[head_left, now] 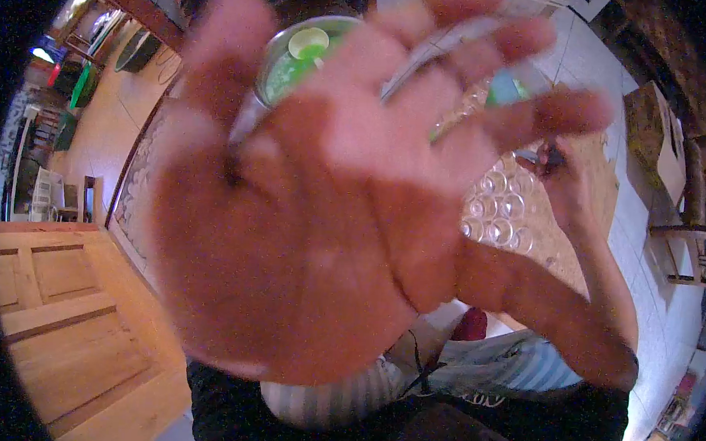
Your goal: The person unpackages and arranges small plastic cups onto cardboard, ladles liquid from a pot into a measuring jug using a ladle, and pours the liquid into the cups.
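Note:
My left hand [313, 218] is raised close to the camera, palm facing me and fingers spread, blurred by motion. Nothing is in it, and it hides much of the table. Beyond my forearm, my right hand [559, 171] is over the right part of the table, its fingers closed around a small dark thing I cannot make out. Beside that hand stand several clear glass cups [497, 206] in rows. Behind the left fingers is a metal pot [263, 76] with bright green contents [284, 79] and a pale green round scoop or bowl [309, 42].
A wooden panelled door [77, 310] is at the lower left. Past the table [602, 186], on the right, are a cardboard box [652, 140] and a wooden chair [680, 234] on the tiled floor [650, 332]. A white plastic chair [47, 192] stands far left.

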`<state>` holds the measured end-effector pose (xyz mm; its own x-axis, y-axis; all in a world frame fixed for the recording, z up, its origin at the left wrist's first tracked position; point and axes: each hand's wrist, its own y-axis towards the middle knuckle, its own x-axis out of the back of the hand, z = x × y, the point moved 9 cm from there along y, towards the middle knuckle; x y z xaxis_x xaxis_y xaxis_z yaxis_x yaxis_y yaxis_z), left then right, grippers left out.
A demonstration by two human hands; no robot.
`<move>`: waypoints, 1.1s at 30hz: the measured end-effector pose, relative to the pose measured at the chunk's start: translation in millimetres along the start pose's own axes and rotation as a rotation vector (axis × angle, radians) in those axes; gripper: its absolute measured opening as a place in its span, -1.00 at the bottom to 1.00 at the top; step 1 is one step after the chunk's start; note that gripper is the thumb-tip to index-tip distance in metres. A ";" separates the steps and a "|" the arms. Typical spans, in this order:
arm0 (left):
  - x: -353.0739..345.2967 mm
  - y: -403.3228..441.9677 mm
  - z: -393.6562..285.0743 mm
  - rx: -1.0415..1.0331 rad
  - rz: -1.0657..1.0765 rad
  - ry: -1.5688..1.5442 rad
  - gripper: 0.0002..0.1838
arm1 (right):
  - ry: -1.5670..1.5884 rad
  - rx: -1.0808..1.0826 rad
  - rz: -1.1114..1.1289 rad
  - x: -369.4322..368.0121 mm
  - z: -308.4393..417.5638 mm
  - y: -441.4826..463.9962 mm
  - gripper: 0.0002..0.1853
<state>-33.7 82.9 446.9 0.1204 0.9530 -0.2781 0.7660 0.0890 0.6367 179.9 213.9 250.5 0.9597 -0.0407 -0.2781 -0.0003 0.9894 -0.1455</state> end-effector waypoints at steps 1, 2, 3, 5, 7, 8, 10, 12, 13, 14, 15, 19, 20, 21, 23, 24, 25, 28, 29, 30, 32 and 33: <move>0.8 -1.0 -1.3 0.006 0.008 0.000 -0.58 | 0.022 -0.006 -0.029 11.1 -4.9 -1.2 -0.74; 2.1 -2.0 -2.1 0.011 0.012 -0.003 -0.57 | 0.052 -0.035 -0.066 22.9 -11.9 0.4 -0.74; 7.3 -3.4 -3.9 0.018 0.002 0.000 -0.57 | 0.046 -0.024 -0.060 28.7 -10.7 1.3 -0.74; 19.6 -9.2 -13.9 0.018 -0.048 0.011 -0.55 | 0.033 -0.005 -0.054 32.6 -9.7 -2.7 -0.75; 31.9 -24.8 -41.1 -0.039 -0.257 0.118 -0.56 | 0.032 0.031 -0.059 25.3 -1.8 -9.6 -0.75; 36.3 -36.3 -57.9 -0.068 -0.380 0.192 -0.57 | 0.026 0.046 -0.062 22.9 0.7 -12.0 -0.75; 45.0 -59.7 -87.3 -0.112 -0.609 0.317 -0.57 | 0.058 0.042 -0.088 27.3 -0.5 -16.8 -0.74; 47.9 -66.7 -94.2 -0.139 -0.670 0.341 -0.57 | 0.071 0.056 -0.102 33.9 -0.8 -18.9 -0.74; 47.9 -64.9 -89.9 -0.134 -0.664 0.336 -0.56 | 0.068 0.070 -0.102 37.9 -2.2 -18.9 -0.74; 45.9 -60.4 -83.3 -0.124 -0.633 0.317 -0.56 | 0.064 0.085 -0.103 41.1 -2.7 -19.4 -0.75; 41.7 -53.2 -74.0 -0.105 -0.584 0.305 -0.56 | 0.077 0.089 -0.097 40.8 -1.5 -20.2 -0.75; 14.9 -19.5 -27.7 -0.008 -0.329 0.191 -0.56 | 0.085 0.088 -0.098 41.5 -6.0 -20.9 -0.76; 4.2 -12.8 -16.7 0.013 -0.251 0.162 -0.56 | 0.075 0.088 -0.100 36.6 -5.7 -22.1 -0.76; -6.7 -5.4 -6.7 0.025 -0.182 0.144 -0.56 | 0.049 0.117 -0.073 30.5 -1.7 -23.6 -0.76; -24.7 3.1 7.8 0.044 -0.077 0.095 -0.56 | 0.008 0.150 -0.025 22.1 2.6 -29.5 -0.76; -30.9 5.8 12.0 0.045 -0.049 0.073 -0.55 | 0.087 0.111 0.086 24.8 -4.1 -27.8 -0.77; -35.6 8.2 15.6 0.046 -0.026 0.047 -0.55 | -0.155 0.135 0.032 34.9 -5.1 -28.2 -0.77; -53.0 8.2 22.4 0.035 0.031 -0.006 -0.55 | -0.551 0.179 -0.072 34.9 7.4 -34.4 -0.78; -55.9 7.6 23.9 0.029 0.036 -0.022 -0.55 | -0.455 0.152 -0.083 30.4 11.9 -40.0 -0.78; -59.1 6.7 26.0 0.025 0.040 -0.032 -0.55 | -0.404 0.148 -0.100 27.0 14.0 -43.0 -0.78; -62.8 5.3 28.9 0.017 0.045 -0.048 -0.54 | -0.345 0.158 -0.141 21.1 16.5 -49.1 -0.79; -60.9 1.7 30.3 0.015 0.038 -0.047 -0.54 | -0.344 0.163 -0.139 20.0 15.9 -46.3 -0.79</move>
<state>-20.5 16.2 443.1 0.1790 0.9409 -0.2876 0.7698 0.0481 0.6365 203.6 169.5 266.8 0.9854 -0.1543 0.0714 0.1546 0.9880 0.0010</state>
